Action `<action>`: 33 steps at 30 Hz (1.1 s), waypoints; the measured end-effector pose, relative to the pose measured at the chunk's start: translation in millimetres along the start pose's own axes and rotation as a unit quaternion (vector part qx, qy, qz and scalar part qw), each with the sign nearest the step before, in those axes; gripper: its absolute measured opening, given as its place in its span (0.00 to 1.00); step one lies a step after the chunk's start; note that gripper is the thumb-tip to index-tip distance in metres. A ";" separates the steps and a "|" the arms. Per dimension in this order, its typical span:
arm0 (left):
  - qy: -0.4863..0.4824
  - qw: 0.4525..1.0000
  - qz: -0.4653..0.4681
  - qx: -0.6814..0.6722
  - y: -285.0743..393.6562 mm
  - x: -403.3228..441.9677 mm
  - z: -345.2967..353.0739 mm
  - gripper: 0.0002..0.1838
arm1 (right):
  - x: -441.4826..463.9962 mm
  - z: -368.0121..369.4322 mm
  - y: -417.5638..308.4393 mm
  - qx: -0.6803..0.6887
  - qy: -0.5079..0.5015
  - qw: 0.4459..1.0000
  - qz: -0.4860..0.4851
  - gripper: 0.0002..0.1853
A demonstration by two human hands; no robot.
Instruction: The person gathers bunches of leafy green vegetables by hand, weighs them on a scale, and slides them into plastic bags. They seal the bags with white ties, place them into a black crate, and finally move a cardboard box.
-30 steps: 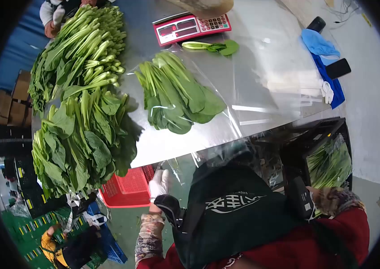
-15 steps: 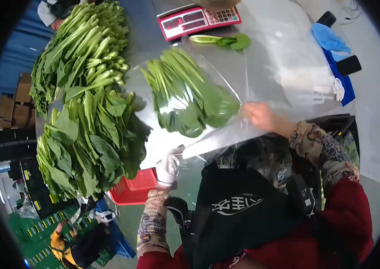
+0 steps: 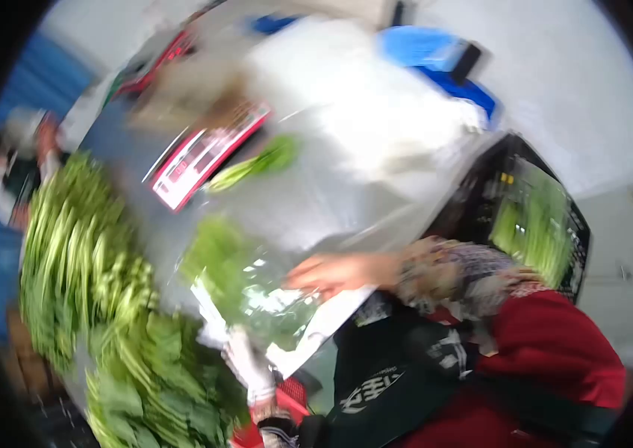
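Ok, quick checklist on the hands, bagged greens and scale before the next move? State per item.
1. Right hand at the clear bag: ok, it is over the bag's right side.
2. Left hand gripping the bag: cannot tell; the gloved hand is at the near edge, but blur hides the contact.
3. Bag clear of the scale: ok, they look apart.
4. Scale reading legible: not ok, the display is smeared.
5. Loose greens apart from the bag: ok, they lie beside the scale.
6. Bag mouth closed: cannot tell, glare and blur.
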State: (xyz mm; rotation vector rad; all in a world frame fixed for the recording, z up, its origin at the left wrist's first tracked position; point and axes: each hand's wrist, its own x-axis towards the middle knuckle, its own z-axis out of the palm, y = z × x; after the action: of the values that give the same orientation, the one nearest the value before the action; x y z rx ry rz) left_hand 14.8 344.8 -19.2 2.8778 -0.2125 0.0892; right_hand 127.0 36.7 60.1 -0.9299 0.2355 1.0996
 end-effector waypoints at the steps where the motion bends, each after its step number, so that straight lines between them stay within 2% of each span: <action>1: 0.105 0.994 0.018 0.029 11.1 2.7 0.4 0.29 | 8.5 27.7 -8.2 0.050 -0.040 0.997 -0.036 0.14; 3: 0.196 0.977 0.053 -0.071 72.1 37.8 0.3 0.28 | 9.4 51.9 -31.5 0.180 -0.143 0.958 -0.173 0.10; 6: 0.153 0.955 0.100 -0.234 154.5 73.1 -2.1 0.25 | -40.0 67.8 -68.0 0.295 -0.329 0.840 -0.316 0.05; 7: 0.112 0.942 0.125 -0.291 187.6 85.9 -1.1 0.25 | -94.7 63.6 -79.4 0.254 -0.321 0.831 -0.376 0.07; 8: 0.070 0.924 0.153 -0.344 222.8 98.3 -2.4 0.24 | -130.5 46.5 -79.5 0.273 -0.310 0.820 -0.396 0.05; 9: 0.026 0.902 0.184 -0.389 256.2 110.0 0.4 0.23 | -163.8 29.1 -76.0 0.292 -0.299 0.808 -0.415 0.09; 12: -0.107 0.826 0.263 -0.488 354.3 133.8 18.3 0.21 | -285.2 -46.5 -35.1 0.251 -0.049 0.774 -0.580 0.19; 15: -0.190 0.756 0.315 -0.542 448.2 142.5 42.3 0.18 | -395.9 -73.4 -5.3 0.258 0.150 0.640 -0.708 0.12; 16: -0.198 0.751 0.314 -0.546 478.1 136.1 44.9 0.18 | -425.0 -108.8 19.1 0.225 0.268 0.619 -0.703 0.13; 17: -0.194 0.757 0.309 -0.543 506.8 125.0 44.9 0.17 | -449.0 -171.6 53.4 0.132 0.023 0.609 -0.782 0.14; 19: -0.205 0.779 0.285 -0.520 565.7 94.6 47.0 0.14 | -487.2 -205.8 106.6 0.187 0.125 0.604 -0.765 0.16; 20: -0.234 0.781 0.302 -0.494 581.8 83.4 66.4 0.15 | -501.2 -221.0 133.7 0.168 0.354 0.603 -0.695 0.16; 21: -0.262 0.783 0.316 -0.467 593.6 73.7 91.8 0.15 | -509.4 -235.6 161.1 0.143 0.561 0.570 -0.582 0.17; 22: -0.306 0.810 0.282 -0.413 604.1 64.3 106.7 0.16 | -512.8 -253.3 188.8 0.113 0.733 0.511 -0.435 0.17; 23: -0.345 0.833 0.244 -0.357 613.1 57.4 121.3 0.18 | -510.4 -275.1 215.4 -0.008 0.864 0.414 -0.286 0.19; 24: -0.336 0.862 0.222 -0.307 618.9 53.2 146.5 0.17 | -501.1 -302.7 250.5 -0.160 0.912 0.333 -0.175 0.20; 25: -0.335 0.877 0.215 -0.271 625.4 52.2 155.0 0.17 | -477.5 -315.8 273.7 -0.193 0.944 0.264 -0.053 0.24; 27: -0.331 0.902 0.198 -0.195 634.9 53.0 163.7 0.15 | -457.0 -315.3 286.3 -0.228 0.918 0.321 0.043 0.27; 30: -0.317 0.917 0.185 -0.155 639.4 49.6 159.7 0.17 | -473.4 -312.6 293.8 -0.107 0.888 0.442 -0.071 0.23; 31: -0.314 0.922 0.174 -0.146 639.8 47.9 155.4 0.18 | -476.1 -311.6 307.1 -0.174 0.898 0.370 -0.161 0.20; 33: -0.319 0.926 0.173 -0.107 640.4 43.9 167.8 0.21 | -490.6 -280.6 306.3 -0.135 0.898 0.379 -0.177 0.18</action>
State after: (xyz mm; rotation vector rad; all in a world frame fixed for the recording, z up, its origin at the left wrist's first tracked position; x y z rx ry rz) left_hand -32.2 -317.0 -19.9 2.5210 -0.7906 -0.7643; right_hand -287.3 -452.7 14.5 -2.0262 1.5717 -0.8538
